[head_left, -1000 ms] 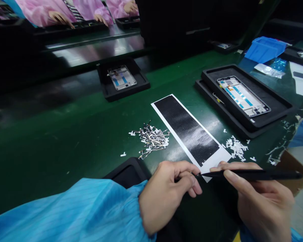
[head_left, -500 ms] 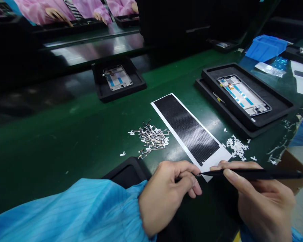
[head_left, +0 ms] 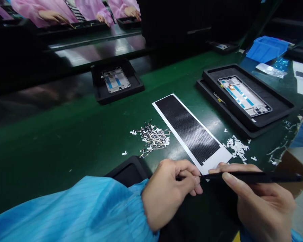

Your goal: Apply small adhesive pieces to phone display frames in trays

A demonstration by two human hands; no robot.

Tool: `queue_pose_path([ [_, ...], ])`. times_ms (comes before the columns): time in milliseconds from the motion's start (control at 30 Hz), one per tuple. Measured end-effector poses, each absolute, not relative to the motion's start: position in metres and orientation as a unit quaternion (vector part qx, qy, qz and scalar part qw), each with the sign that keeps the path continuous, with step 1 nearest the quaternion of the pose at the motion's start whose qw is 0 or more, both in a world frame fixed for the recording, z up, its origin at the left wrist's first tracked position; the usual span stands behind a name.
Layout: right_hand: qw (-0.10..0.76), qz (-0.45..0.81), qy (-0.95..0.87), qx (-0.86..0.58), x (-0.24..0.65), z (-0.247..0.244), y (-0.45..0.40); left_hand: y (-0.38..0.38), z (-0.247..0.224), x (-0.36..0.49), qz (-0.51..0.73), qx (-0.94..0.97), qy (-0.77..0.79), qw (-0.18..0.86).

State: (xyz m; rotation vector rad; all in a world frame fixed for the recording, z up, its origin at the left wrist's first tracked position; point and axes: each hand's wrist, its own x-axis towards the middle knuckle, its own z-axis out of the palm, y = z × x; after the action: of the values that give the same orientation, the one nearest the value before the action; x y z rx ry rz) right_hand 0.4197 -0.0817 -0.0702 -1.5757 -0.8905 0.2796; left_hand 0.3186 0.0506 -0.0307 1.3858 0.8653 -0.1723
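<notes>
Tweezers, long and black, sit firmly in the right hand, held between thumb and fingers, their tips reaching the left hand. That hand is curled into a tight pinch; whether it holds anything is hidden. Both hands are at the lower end of a white-backed black sheet on the green bench. Beyond it, a black tray holds a phone frame — metal strips and white scraps lie on either side of the sheet.
</notes>
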Motion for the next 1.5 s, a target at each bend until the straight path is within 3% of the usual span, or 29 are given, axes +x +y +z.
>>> queue_pose_path([
  [167,0.584,0.099,-0.356,-0.723,0.425,-0.063,-0.094,0.054,-0.028,0.313,-0.043,0.644,0.364,0.672],
  [300,0.567,0.1,-0.409,-0.708,0.422,-0.048,-0.09,0.059,-0.013,0.308,0.08,0.692,0.348,0.628],
  [500,0.56,0.141,-0.518,-0.63,0.395,-0.039,-0.062,0.053,0.012,0.288,0.178,0.566,0.342,0.729],
  [633,0.586,0.178,-0.551,-0.568,0.388,-0.034,-0.053,0.052,0.016,0.263,0.192,0.549,0.347,0.736],
  [700,0.548,0.194,-0.591,-0.559,0.388,-0.026,-0.048,0.054,0.017,0.249,0.204,0.613,0.343,0.682],
  [833,0.403,0.222,-0.71,-0.533,0.382,-0.008,-0.034,0.057,0.017,0.218,0.24,0.816,0.253,0.461],
  [1000,0.36,0.269,-0.743,-0.495,0.356,-0.005,-0.015,0.059,0.015,0.181,0.231,0.9,0.192,0.317],
  [1233,0.343,0.005,-0.792,-0.505,0.344,-0.039,-0.003,0.073,-0.02,0.149,0.24,0.845,0.368,0.305],
  [1500,0.137,-0.137,-0.888,-0.418,0.32,-0.045,-0.005,0.068,-0.05,0.145,0.241,0.845,0.409,0.247],
])
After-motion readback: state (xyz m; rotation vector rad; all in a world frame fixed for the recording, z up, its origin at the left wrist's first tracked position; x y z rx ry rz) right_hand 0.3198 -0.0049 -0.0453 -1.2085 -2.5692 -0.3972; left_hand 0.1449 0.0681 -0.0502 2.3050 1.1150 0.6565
